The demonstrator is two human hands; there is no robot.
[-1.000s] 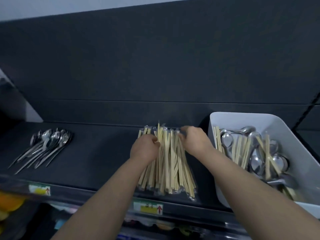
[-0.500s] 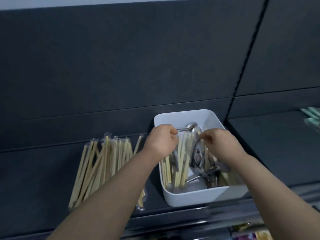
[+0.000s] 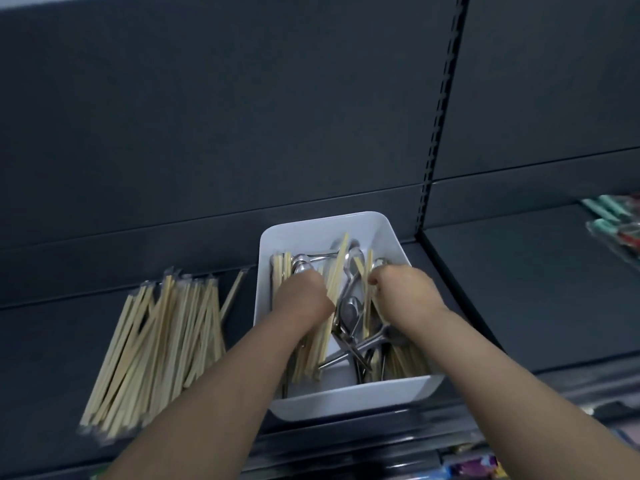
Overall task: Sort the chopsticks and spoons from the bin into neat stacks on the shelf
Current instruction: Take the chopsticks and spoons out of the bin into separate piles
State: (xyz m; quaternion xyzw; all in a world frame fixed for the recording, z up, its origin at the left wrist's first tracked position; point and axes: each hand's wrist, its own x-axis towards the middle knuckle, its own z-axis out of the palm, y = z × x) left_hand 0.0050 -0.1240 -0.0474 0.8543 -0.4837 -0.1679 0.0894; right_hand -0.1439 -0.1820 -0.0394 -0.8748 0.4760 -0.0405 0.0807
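A: Where's the left hand?
B: In the white bin, fingers curled round loose chopsticks that run front to back, far ends tilted up.
A: The right hand?
B: Knuckles bent over more sticks (its grip is hidden, I cannot tell). Steel spoons lie crossed between the hands.
A: And outside?
B: A pale, plastic-wrapped chopstick stack fans front to back on the dark shelf, left of the bin.
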